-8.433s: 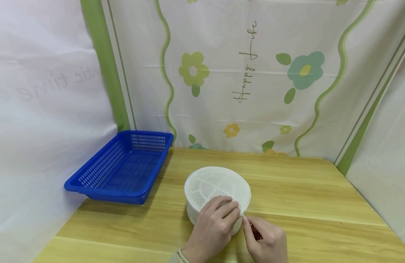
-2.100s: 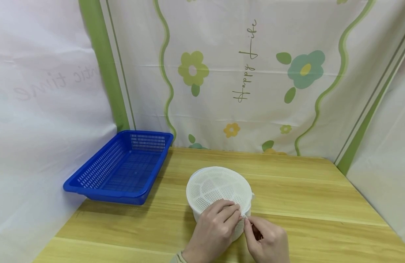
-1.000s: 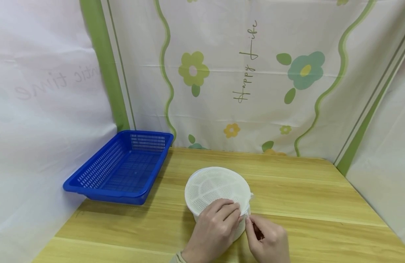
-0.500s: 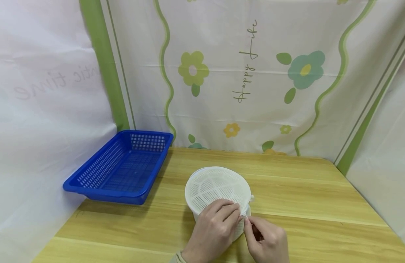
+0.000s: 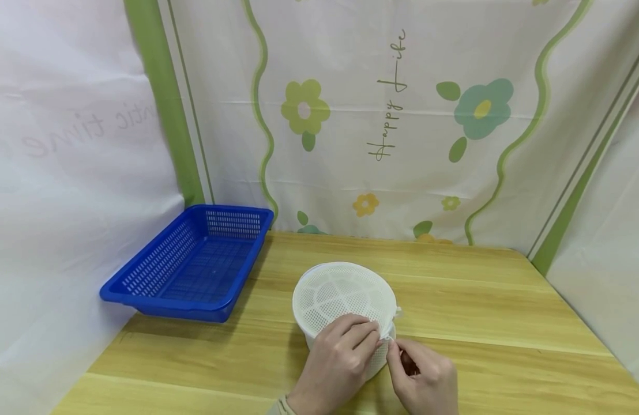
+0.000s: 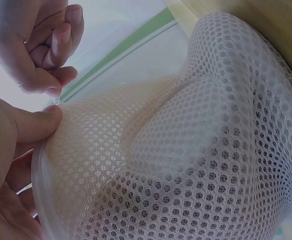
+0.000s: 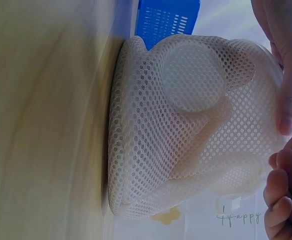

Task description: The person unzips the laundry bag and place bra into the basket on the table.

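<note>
A round white mesh laundry bag (image 5: 324, 291) stands on the table, its flat top facing up. My left hand (image 5: 334, 363) rests over the near side and grips the rim; in the left wrist view the thumb presses on the mesh at the edge. My right hand (image 5: 425, 374) pinches a small white zipper pull (image 6: 56, 100) at the near right of the rim, close beside the left fingertips. A small white tab (image 5: 398, 312) sticks out from the right side of the rim. Through the mesh, in the right wrist view, a pale round form (image 7: 193, 77) shows.
A blue slotted plastic basket (image 5: 236, 282) stands at the table's left, by the white side curtain (image 5: 65, 230). Behind the wooden table (image 5: 480, 300) hangs a flower-printed curtain (image 5: 350, 144).
Since the earliest frame the bag has turned and shifted slightly right, and the white tab has come into view. My right hand has moved a little right; the left keeps its hold.
</note>
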`<state>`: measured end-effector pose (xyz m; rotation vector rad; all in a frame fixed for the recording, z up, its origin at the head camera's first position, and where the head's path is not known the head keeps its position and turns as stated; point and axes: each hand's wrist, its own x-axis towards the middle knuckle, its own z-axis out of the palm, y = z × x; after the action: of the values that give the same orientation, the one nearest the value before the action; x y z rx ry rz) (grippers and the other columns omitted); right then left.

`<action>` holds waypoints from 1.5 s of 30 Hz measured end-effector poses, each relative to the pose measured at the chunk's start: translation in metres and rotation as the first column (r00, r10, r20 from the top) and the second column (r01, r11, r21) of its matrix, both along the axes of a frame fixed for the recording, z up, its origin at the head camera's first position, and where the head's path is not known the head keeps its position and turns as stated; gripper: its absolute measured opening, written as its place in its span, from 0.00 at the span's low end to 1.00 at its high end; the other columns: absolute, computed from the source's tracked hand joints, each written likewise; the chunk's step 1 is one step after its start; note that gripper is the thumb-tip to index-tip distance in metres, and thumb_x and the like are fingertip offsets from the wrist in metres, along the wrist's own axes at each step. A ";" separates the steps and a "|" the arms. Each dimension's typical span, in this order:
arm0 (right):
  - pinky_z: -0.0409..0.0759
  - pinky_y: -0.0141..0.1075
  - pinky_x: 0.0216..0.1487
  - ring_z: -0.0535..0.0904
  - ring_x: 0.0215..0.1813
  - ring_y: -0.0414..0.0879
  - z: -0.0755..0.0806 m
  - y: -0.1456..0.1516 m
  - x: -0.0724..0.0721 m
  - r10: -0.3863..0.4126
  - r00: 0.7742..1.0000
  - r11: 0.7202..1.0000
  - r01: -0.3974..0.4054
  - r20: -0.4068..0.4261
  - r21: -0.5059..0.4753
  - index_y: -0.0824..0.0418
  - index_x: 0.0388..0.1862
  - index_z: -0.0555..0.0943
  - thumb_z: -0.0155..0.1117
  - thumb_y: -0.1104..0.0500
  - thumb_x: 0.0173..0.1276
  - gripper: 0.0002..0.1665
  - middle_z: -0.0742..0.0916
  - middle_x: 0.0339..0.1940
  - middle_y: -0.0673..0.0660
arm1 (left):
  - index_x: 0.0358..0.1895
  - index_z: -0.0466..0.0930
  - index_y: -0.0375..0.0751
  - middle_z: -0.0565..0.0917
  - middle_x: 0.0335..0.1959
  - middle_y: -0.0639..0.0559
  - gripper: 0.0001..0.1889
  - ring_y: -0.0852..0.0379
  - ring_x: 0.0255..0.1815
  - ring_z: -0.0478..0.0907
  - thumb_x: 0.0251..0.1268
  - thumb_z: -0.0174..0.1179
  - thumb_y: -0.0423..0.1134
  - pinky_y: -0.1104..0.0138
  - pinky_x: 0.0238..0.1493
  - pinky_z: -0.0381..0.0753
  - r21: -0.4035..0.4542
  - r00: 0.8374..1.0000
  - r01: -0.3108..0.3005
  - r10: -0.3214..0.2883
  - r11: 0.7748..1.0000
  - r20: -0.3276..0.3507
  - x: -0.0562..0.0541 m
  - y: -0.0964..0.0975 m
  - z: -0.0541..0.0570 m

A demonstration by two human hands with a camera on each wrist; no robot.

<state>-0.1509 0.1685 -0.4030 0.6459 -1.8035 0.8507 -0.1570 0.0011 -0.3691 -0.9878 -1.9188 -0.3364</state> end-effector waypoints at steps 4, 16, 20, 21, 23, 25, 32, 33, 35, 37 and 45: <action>0.65 0.20 0.12 0.66 0.14 0.29 0.003 0.000 0.000 -0.033 0.999 0.999 0.033 0.005 -0.005 0.61 0.21 0.84 0.58 0.61 0.62 0.12 0.75 0.13 0.41 | 0.36 0.89 0.39 0.86 0.38 0.51 0.16 0.56 0.43 0.81 0.76 0.50 0.36 0.69 0.53 0.79 -0.002 1.000 -0.003 0.003 1.000 0.004 0.000 0.000 0.000; 0.64 0.18 0.13 0.65 0.16 0.28 0.003 0.000 0.001 0.071 0.997 0.997 -0.071 -0.002 0.009 0.63 0.24 0.83 0.57 0.60 0.70 0.16 0.75 0.15 0.43 | 0.36 0.88 0.38 0.86 0.39 0.51 0.15 0.55 0.44 0.81 0.75 0.51 0.37 0.68 0.54 0.79 0.009 1.000 -0.010 0.010 1.000 0.017 0.001 0.000 0.000; 0.62 0.16 0.13 0.64 0.16 0.28 0.002 -0.002 0.002 0.116 0.992 0.993 -0.116 -0.039 0.018 0.63 0.23 0.83 0.57 0.58 0.73 0.18 0.74 0.14 0.43 | 0.37 0.88 0.38 0.86 0.40 0.51 0.15 0.55 0.45 0.81 0.75 0.51 0.38 0.67 0.55 0.79 0.010 1.000 -0.014 0.014 1.000 0.015 0.001 0.000 0.000; 0.61 0.16 0.14 0.63 0.15 0.28 0.002 -0.003 0.002 0.121 0.992 0.993 -0.120 -0.047 0.020 0.62 0.23 0.82 0.57 0.58 0.73 0.18 0.74 0.14 0.43 | 0.37 0.88 0.38 0.86 0.40 0.51 0.15 0.55 0.46 0.81 0.75 0.51 0.38 0.67 0.55 0.79 0.012 1.000 -0.013 0.013 1.000 0.015 0.001 0.000 0.000; 0.60 0.15 0.14 0.63 0.15 0.28 0.003 -0.004 0.002 0.131 0.990 0.991 -0.130 -0.059 0.021 0.63 0.23 0.82 0.57 0.59 0.73 0.18 0.74 0.14 0.43 | 0.38 0.88 0.38 0.86 0.41 0.51 0.15 0.55 0.46 0.81 0.75 0.51 0.37 0.67 0.54 0.79 0.015 1.000 -0.012 0.012 1.000 0.015 0.000 0.000 0.000; 0.60 0.15 0.14 0.63 0.15 0.29 0.003 -0.004 0.002 0.135 0.989 0.991 -0.134 -0.064 0.023 0.63 0.23 0.82 0.57 0.59 0.73 0.17 0.74 0.14 0.43 | 0.37 0.88 0.38 0.86 0.41 0.51 0.15 0.55 0.46 0.81 0.75 0.50 0.37 0.67 0.54 0.79 0.016 1.000 -0.013 0.013 1.000 0.011 0.000 0.000 0.000; 0.62 0.17 0.13 0.64 0.15 0.29 0.002 -0.003 0.002 0.091 0.995 0.996 -0.091 -0.048 0.010 0.63 0.23 0.83 0.57 0.59 0.71 0.17 0.74 0.14 0.43 | 0.36 0.88 0.39 0.86 0.39 0.51 0.16 0.56 0.44 0.81 0.76 0.49 0.36 0.68 0.54 0.79 0.005 1.000 -0.019 0.019 1.000 0.002 0.000 -0.001 -0.001; 0.62 0.17 0.12 0.64 0.15 0.29 0.002 -0.003 0.002 0.080 0.996 0.997 -0.080 -0.044 0.006 0.63 0.23 0.84 0.57 0.59 0.71 0.17 0.75 0.14 0.43 | 0.36 0.88 0.39 0.86 0.39 0.51 0.16 0.56 0.44 0.81 0.76 0.49 0.36 0.68 0.53 0.80 0.005 1.000 -0.017 0.017 1.000 0.002 0.000 0.000 -0.001; 0.63 0.18 0.12 0.64 0.14 0.30 0.000 -0.002 0.002 0.062 0.997 0.998 -0.062 -0.039 -0.001 0.63 0.22 0.84 0.58 0.59 0.70 0.17 0.75 0.14 0.43 | 0.35 0.88 0.39 0.86 0.39 0.51 0.16 0.56 0.44 0.81 0.75 0.49 0.36 0.68 0.53 0.80 0.005 1.000 -0.013 0.014 1.000 -0.005 0.000 0.000 -0.001; 0.63 0.18 0.12 0.64 0.14 0.30 0.000 -0.002 0.001 0.053 0.998 0.999 -0.054 -0.039 -0.006 0.63 0.22 0.84 0.58 0.60 0.69 0.16 0.75 0.14 0.43 | 0.35 0.88 0.39 0.86 0.39 0.51 0.16 0.56 0.44 0.81 0.75 0.49 0.36 0.68 0.53 0.80 0.002 1.000 -0.012 0.012 1.000 -0.006 0.000 0.000 -0.001; 0.64 0.19 0.12 0.65 0.14 0.30 0.000 -0.001 0.002 0.016 1.000 0.999 -0.016 -0.006 -0.029 0.63 0.22 0.85 0.60 0.62 0.64 0.13 0.76 0.14 0.43 | 0.35 0.88 0.39 0.86 0.38 0.52 0.16 0.56 0.43 0.81 0.76 0.50 0.36 0.68 0.53 0.80 -0.003 1.000 -0.015 0.015 1.000 -0.009 0.000 0.000 -0.001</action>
<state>-0.1491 0.1672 -0.4028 0.6443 -1.7800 0.8831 -0.1565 0.0011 -0.3698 -0.9749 -1.9183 -0.3195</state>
